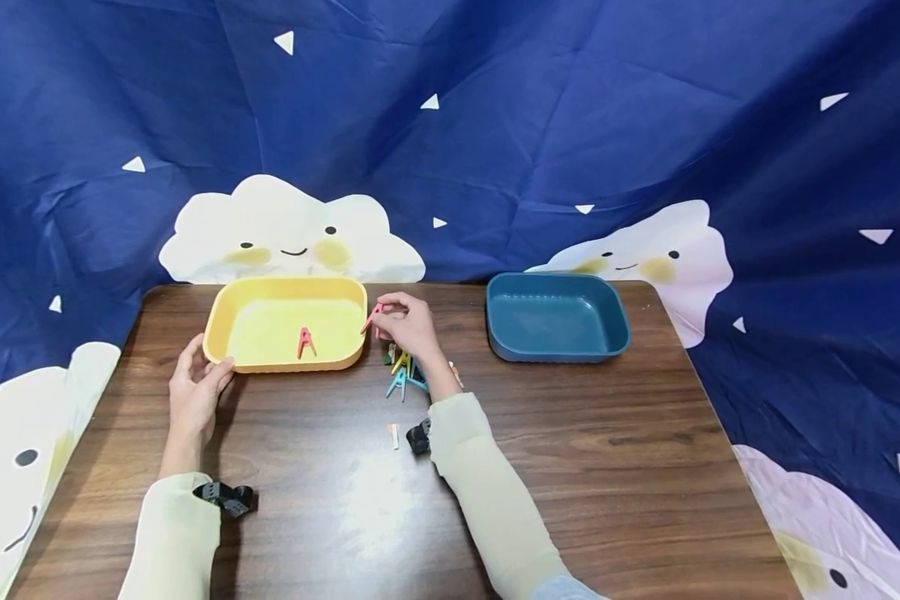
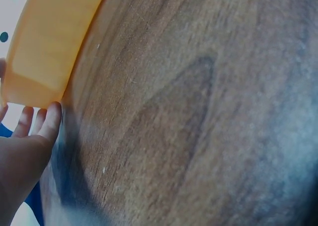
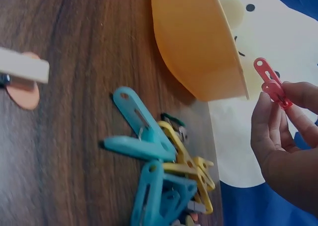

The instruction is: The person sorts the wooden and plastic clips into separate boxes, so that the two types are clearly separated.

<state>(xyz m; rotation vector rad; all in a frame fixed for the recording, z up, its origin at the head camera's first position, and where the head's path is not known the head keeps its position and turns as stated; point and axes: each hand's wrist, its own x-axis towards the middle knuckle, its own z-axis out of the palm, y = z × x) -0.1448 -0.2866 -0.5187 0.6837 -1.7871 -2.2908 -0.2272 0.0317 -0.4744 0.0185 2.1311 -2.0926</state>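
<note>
Beside the right end of a yellow bin (image 1: 292, 367), my right hand (image 1: 411, 327) pinches a red clothespin (image 3: 269, 82) between thumb and fingertips, raised above the table. My left hand (image 1: 193, 393) holds the bin's near left corner, thumb along the front wall and fingers around the side. Inside that bin lies another red clothespin (image 1: 304, 342). Under my right wrist is a small pile with blue clothespins (image 3: 134, 109), yellow clothespins (image 3: 185, 154) and other small items, partly hidden by the arm in the head view.
A dark blue bin (image 1: 558, 354) stands at the back right of the wooden table (image 1: 607, 467). A small pale piece (image 1: 395, 436) lies in front of the pile. Behind the table's back edge hangs a blue cloth (image 1: 480, 150) with white clouds.
</note>
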